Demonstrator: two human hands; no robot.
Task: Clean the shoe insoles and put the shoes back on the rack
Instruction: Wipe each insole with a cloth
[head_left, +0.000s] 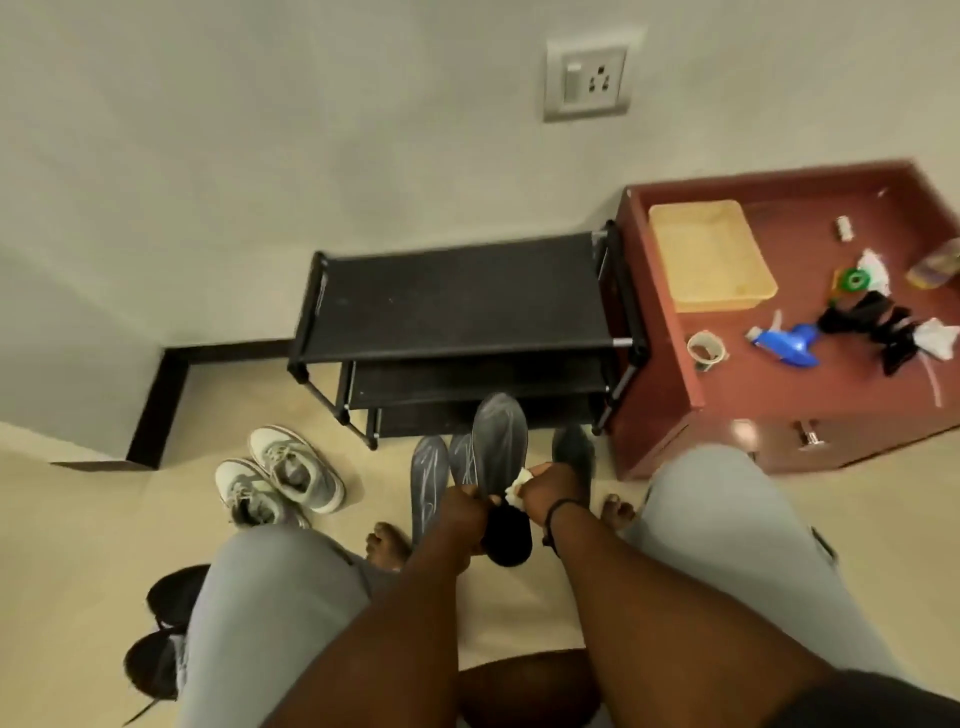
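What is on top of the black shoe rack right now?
Nothing shows on the top shelf of the black shoe rack; no shoes are there. The lower shelves are mostly hidden beneath it, so their contents cannot be told.

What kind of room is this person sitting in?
Probably a room or entryway in a home: a black shoe rack against the wall, grey sneakers on the tiled floor, and a cluttered red-brown cabinet.

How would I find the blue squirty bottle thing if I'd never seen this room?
Look for the reddish-brown cabinet standing to the right of the black shoe rack. On its top, in front of the pale yellow tray, the spray bottle lies on its side. It is the only bright blue thing there, with a whitish nozzle.
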